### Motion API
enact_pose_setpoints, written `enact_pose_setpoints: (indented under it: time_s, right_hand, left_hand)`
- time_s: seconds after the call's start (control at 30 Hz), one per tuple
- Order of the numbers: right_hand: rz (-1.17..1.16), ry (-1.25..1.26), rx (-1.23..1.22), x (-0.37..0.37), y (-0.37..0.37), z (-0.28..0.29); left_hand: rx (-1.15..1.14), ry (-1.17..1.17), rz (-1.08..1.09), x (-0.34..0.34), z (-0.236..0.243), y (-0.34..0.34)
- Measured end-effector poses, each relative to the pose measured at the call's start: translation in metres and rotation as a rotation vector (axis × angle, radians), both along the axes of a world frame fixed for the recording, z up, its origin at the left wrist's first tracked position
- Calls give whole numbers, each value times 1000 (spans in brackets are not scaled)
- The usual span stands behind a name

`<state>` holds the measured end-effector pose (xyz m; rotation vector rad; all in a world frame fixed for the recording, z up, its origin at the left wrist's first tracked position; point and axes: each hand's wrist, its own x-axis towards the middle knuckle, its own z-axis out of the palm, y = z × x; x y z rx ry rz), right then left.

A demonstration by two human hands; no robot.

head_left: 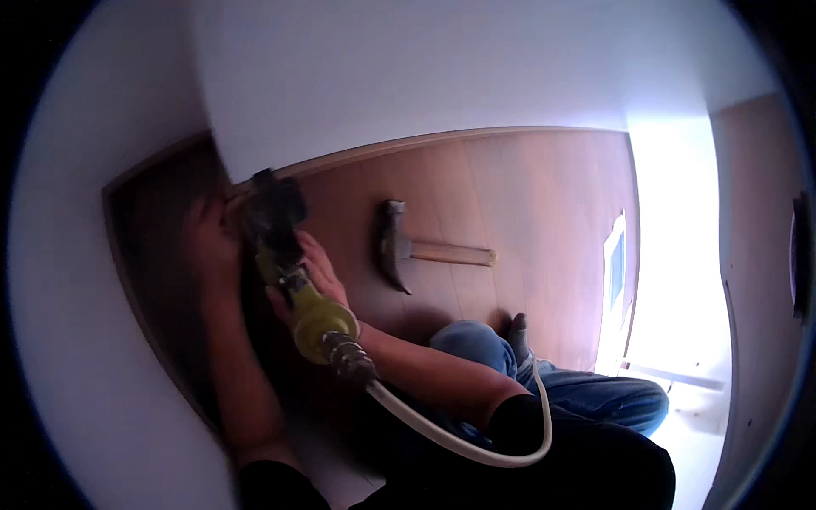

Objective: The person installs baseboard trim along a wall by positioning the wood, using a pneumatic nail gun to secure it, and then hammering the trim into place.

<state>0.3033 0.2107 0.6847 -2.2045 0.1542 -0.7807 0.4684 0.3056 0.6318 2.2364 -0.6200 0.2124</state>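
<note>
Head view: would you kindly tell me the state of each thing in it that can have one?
Right hand: closed around the yellow-green tool
Yellow-green tool: held, black end pointing away from the person
White hose: attached to the tool, curved
Hammer: lying on the wooden floor, not held
Left hand: blurred, grip unclear

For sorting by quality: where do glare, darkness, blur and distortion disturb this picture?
Head view: glare washes out the white area at right; the left hand is blurred in shadow; the pneumatic nailer is soft at its black end; the claw hammer is clearer; fisheye bends the baseboard.
</note>
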Motion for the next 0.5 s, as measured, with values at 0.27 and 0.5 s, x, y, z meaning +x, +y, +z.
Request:
enact_pose_setpoints:
  time_s: [0.27,0.5]
  right_hand:
    - [-124,731,949,-90,-101,61]
    - [-52,382,86,-152,-255,26]
  left_hand:
    - [126,123,112,-20,-23,-5]
    - [219,55,69,-21,-1,-1]
